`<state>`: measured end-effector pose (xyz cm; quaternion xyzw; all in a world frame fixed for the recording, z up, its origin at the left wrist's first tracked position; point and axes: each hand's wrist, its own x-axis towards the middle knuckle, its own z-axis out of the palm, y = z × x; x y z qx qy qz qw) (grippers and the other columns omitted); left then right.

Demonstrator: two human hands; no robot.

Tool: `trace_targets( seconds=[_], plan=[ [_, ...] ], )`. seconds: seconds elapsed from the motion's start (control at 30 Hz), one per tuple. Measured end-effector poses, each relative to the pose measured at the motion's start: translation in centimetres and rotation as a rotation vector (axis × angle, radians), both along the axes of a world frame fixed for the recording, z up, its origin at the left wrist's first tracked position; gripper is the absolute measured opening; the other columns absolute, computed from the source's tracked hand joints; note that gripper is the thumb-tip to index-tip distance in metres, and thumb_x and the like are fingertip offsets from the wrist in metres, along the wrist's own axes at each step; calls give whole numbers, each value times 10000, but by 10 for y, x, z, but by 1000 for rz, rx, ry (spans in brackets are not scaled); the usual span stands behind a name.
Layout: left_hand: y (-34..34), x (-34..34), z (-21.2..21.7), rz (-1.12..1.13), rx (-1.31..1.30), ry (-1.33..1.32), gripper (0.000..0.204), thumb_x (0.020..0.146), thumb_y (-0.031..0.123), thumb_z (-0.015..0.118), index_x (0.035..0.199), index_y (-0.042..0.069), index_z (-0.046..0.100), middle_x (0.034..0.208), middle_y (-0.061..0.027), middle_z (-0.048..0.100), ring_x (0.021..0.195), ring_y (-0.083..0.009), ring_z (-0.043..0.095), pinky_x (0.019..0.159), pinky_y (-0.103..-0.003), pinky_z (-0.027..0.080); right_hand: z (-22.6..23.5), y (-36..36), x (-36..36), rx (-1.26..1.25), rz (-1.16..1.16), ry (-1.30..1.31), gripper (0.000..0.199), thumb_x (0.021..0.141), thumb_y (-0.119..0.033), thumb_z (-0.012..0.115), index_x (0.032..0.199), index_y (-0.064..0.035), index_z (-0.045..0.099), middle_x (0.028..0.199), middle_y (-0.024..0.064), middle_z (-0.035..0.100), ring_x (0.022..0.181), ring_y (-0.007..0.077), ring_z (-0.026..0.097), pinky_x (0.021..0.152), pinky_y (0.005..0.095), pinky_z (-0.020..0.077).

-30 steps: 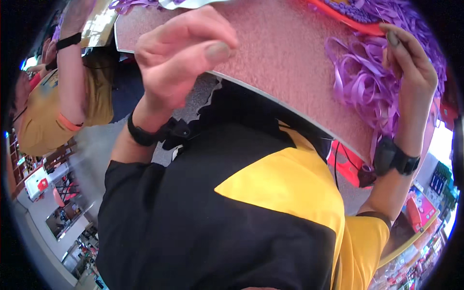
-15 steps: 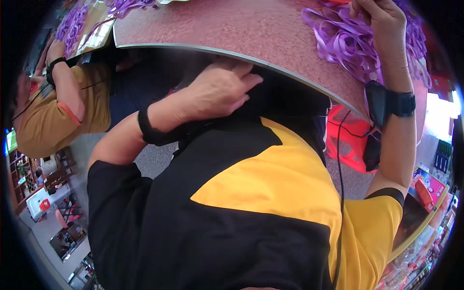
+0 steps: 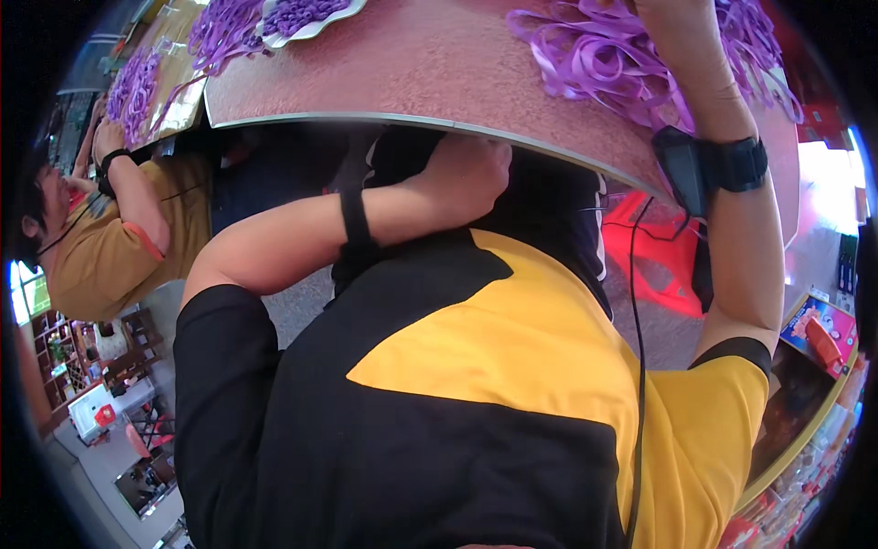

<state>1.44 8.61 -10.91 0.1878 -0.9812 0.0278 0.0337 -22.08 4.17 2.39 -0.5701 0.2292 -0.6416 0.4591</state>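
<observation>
Left hand (image 3: 466, 178), curled into a loose fist with nothing visibly held, presses under the rim of the speckled pinkish counter (image 3: 439, 64). Right hand is cut off at twelve o'clock, its grip impossible to tell, reaching into glossy purple ribbon curls (image 3: 613, 59) on the counter.

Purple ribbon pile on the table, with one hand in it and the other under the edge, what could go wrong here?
1. The purple ribbon pile lies loose near the table edge; the right hand reaching into it could snag loops and drag some off.
2. The left hand sits right under the table edge, so it could knock against the rim.
3. A black cable hangs from the right wristband and might catch on the table.
</observation>
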Motion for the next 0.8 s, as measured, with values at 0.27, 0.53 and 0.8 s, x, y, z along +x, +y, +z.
trace_targets(
  seconds=[0.27, 0.53, 0.8],
  plan=[
    [-15, -13, -28, 123, 21, 155, 170, 736, 74, 593, 854, -4, 688, 944, -198, 672, 952, -374, 641, 830, -461, 510, 11, 5, 3, -108, -404, 526, 148, 882, 52, 585, 940, -5, 708, 726, -45, 627, 590, -10, 503, 510, 154, 428],
    [-28, -13, -47, 121, 47, 221, 186, 761, 88, 563, 875, 4, 683, 943, -212, 673, 936, -376, 646, 844, -468, 511, 16, 4, -2, -102, -466, 598, 148, 877, 59, 586, 936, -4, 706, 755, -39, 640, 611, -11, 502, 526, 156, 425],
    [-25, 5, -10, 71, 399, 77, 166, 794, 71, 576, 919, -20, 638, 990, -207, 620, 976, -385, 595, 828, -452, 481, -10, -2, -20, -105, -414, 655, 202, 910, 32, 557, 1047, -12, 699, 743, -23, 597, 641, 31, 517, 565, 184, 417]
  ],
)
